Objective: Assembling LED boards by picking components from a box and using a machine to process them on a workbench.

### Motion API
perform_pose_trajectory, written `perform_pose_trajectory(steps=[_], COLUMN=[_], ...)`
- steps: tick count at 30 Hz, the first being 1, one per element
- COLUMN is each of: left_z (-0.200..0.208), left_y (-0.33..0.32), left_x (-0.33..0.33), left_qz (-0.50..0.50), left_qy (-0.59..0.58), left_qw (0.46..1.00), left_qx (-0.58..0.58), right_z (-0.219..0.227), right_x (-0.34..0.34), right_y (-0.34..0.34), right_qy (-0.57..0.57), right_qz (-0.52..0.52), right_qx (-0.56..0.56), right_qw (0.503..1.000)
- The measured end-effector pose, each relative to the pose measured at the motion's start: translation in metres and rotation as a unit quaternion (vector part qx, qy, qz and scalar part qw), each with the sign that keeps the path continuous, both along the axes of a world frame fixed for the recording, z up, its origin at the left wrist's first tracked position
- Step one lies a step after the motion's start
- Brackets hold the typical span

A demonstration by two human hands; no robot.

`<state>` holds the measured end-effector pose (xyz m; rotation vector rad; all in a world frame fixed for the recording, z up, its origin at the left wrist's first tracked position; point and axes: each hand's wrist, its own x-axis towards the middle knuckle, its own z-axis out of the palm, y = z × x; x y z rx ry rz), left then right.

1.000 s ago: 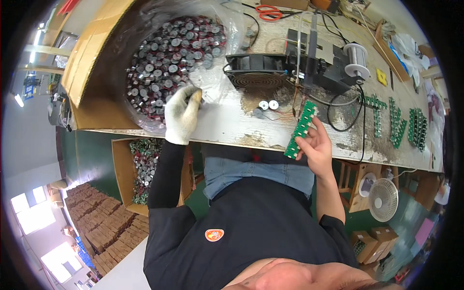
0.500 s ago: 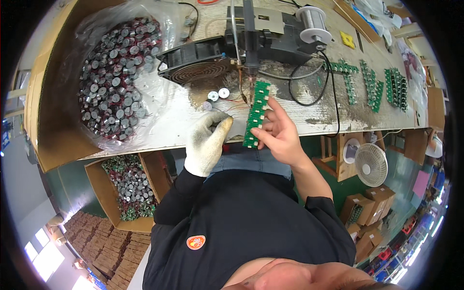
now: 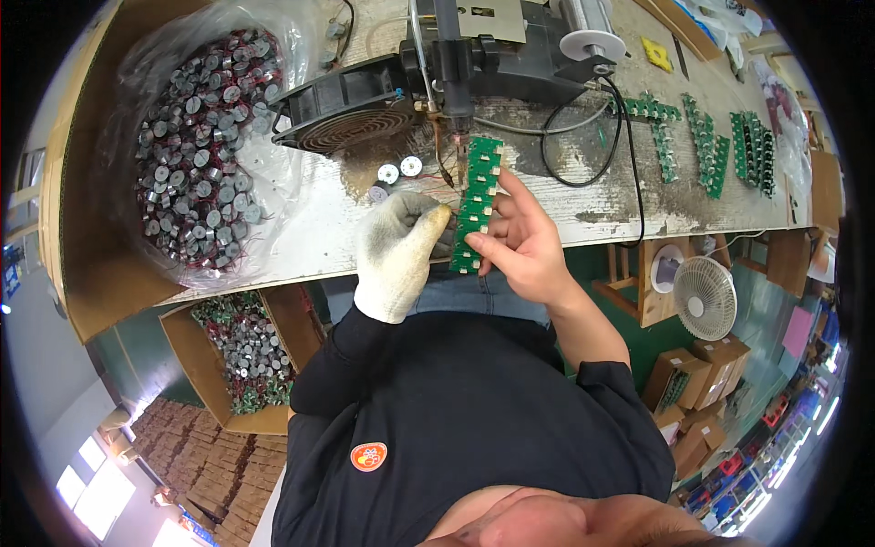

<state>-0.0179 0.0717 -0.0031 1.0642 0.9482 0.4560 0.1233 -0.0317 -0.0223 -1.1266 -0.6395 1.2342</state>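
My right hand (image 3: 521,242), bare, grips a long green circuit board strip (image 3: 477,196) between thumb and fingers, its far end under the tip of the soldering machine (image 3: 453,87). In a white glove, my left hand (image 3: 401,242) is closed in a pinch at the strip's left edge. Whatever those fingertips hold is too small or hidden to make out. Just beyond the glove lie a few small round motors (image 3: 411,166), with thin wires by them.
A black fan (image 3: 360,128) stands left of the machine. Further left, a cardboard box (image 3: 100,182) holds a plastic bag of many wired motors (image 3: 196,155). A solder wire spool (image 3: 591,41), a looped black cable (image 3: 629,173) and finished-looking green board strips (image 3: 706,150) are to the right.
The gloved left hand has moved right, up against the strip's edge. The strip and right hand have shifted slightly left in the picture, as has the whole bench.
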Motion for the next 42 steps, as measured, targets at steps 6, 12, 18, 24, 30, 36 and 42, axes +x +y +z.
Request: perform_pose_trajectory(steps=[6, 12, 18, 24, 30, 36, 42], left_z=[0.0, -0.008, -0.004, -0.004, -0.012, -0.014, -0.006], left_y=[-0.002, 0.001, 0.001, 0.001, -0.002, -0.002, -0.002], left_x=[0.003, 0.005, 0.007, 0.006, 0.005, 0.002, 0.005], left_qz=[0.036, 0.02, 0.04, 0.043, 0.03, 0.039, 0.024], left_qy=[-0.014, 0.02, 0.023, 0.025, 0.033, 0.046, 0.037], left_qw=[0.999, 0.998, 0.997, 0.997, 0.997, 0.996, 0.994], left_qx=[-0.024, 0.058, 0.067, 0.063, 0.057, 0.062, 0.096], right_z=[-0.001, -0.004, -0.004, -0.002, -0.006, -0.005, -0.006], right_x=[-0.002, 0.0, 0.001, 0.001, 0.0, -0.002, -0.001], right_y=[0.003, 0.004, 0.006, 0.007, 0.003, 0.004, 0.002], right_qy=[0.017, 0.012, 0.008, -0.002, -0.001, 0.001, -0.009], right_qz=[-0.029, -0.033, -0.03, -0.029, -0.033, -0.034, -0.025], right_qx=[0.013, 0.029, 0.027, 0.031, 0.014, 0.011, 0.024], right_qw=[0.999, 0.999, 0.999, 0.999, 0.999, 0.999, 0.999])
